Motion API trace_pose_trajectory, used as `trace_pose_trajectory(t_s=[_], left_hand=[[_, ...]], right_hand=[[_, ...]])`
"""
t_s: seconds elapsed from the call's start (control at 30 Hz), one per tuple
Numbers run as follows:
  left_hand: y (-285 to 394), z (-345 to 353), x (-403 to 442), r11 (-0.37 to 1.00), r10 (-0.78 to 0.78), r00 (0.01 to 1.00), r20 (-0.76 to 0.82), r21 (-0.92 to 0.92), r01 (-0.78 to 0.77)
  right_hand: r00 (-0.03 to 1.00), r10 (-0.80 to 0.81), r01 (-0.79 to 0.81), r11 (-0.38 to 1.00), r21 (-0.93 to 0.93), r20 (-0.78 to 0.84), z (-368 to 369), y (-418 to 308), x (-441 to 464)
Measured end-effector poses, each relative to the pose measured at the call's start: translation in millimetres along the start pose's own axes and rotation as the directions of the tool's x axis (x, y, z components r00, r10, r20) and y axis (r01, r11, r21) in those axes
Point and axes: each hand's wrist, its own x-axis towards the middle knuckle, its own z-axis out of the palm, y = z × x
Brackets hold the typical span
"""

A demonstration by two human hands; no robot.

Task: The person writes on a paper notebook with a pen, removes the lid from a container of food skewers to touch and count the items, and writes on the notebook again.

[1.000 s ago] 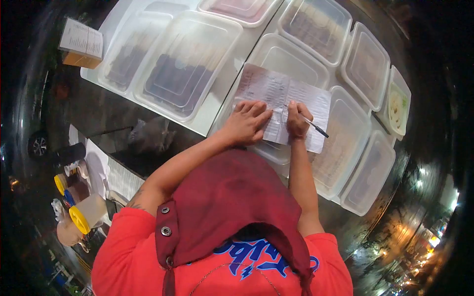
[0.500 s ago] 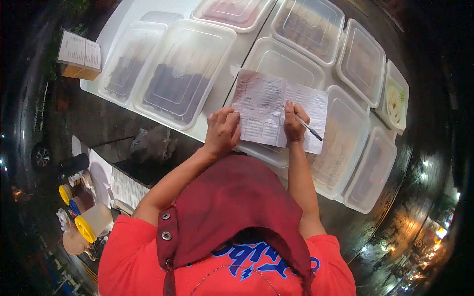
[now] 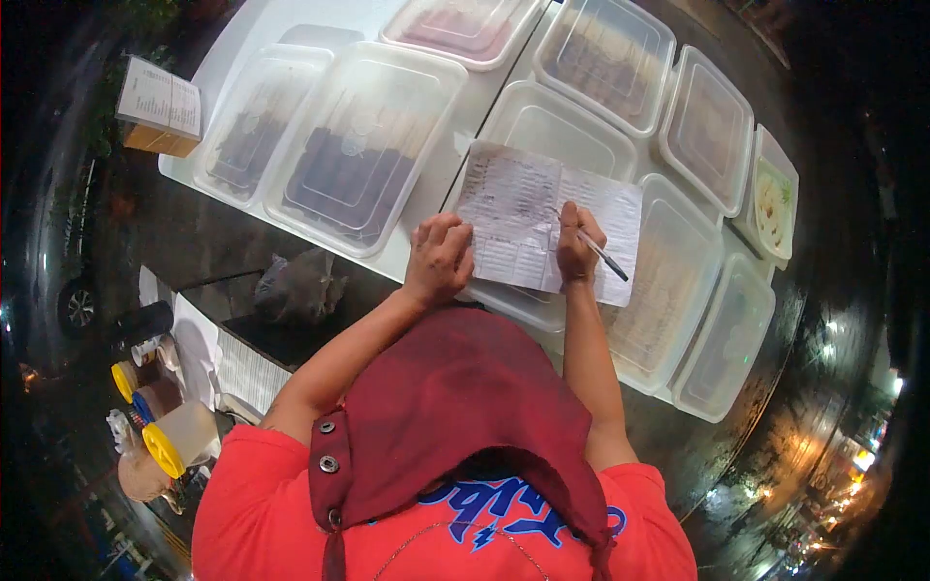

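I operate with two hands over the sheet (image 3: 504,208), which lies open near the centre of the frame, creased down its middle and covered with rows of writing. The grip of the right hand (image 3: 579,250) is clamped on the pen (image 3: 612,261); the fingers are together around the barrel, the dark end points to the lower right of the frame, and the writing end is directed at the sheet near its middle crease. The left hand (image 3: 439,261) is located at the left edge of the sheet, fingers curled and close together; I cannot tell whether its grip is closed on the paper. The sheet overlaps the middle tub (image 3: 562,121) above it and the right tub (image 3: 668,276) beside it. These lidded tubs are placed on the white counter (image 3: 418,215). Left of the sheet, a large tub (image 3: 354,150) with dark contents sits beside a narrower tub (image 3: 254,131). At the right of the frame, the end tub (image 3: 775,208) shows pale and green contents. A printed card (image 3: 160,97) stands against a small box (image 3: 163,139) at the upper left of the frame. At the lower left, a jar (image 3: 189,436) with a yellow lid lies tilted among other containers. A plastic bag (image 3: 298,286) is located below the counter edge, left of the left hand.
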Motion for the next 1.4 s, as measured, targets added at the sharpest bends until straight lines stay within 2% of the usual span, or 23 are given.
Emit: trace_pose_trajectory(t_s=[0.37,0.57,0.77,1.07,1.3,1.4], left_hand=[[1.1,-1.6,2.1,1.000,0.004,1.000,-0.008,-0.008,-0.005],[1.7,-2.4,2.7,1.000,0.004,1.000,-0.005,-0.023,-0.005],[1.5,-3.6,2.7,0.999,0.013,1.000,0.007,-0.038,-0.013],[0.4,-2.6,2.5,0.999,0.006,1.000,0.010,-0.044,-0.006],[-0.2,-2.3,1.4,0.999,-0.007,0.999,0.031,-0.050,0.009],[6.2,-4.9,4.6,0.992,-0.064,0.995,-0.074,-0.109,0.056]], right_hand=[[0.999,0.047,-0.047,0.999,-0.026,0.013,1.0,4.9,-1.4],[0.999,-0.025,0.025,1.000,-0.006,-0.041,2.6,-7.2,-0.1],[0.999,-0.005,0.008,0.998,-0.068,0.044,0.2,7.4,0.5],[0.999,-0.043,0.043,0.999,-0.005,-0.021,2.1,-5.0,1.0],[0.999,0.030,-0.031,0.999,-0.012,-0.010,0.2,-5.1,-1.4],[0.999,0.040,-0.040,0.999,0.006,-0.005,1.5,-2.2,-2.0]])
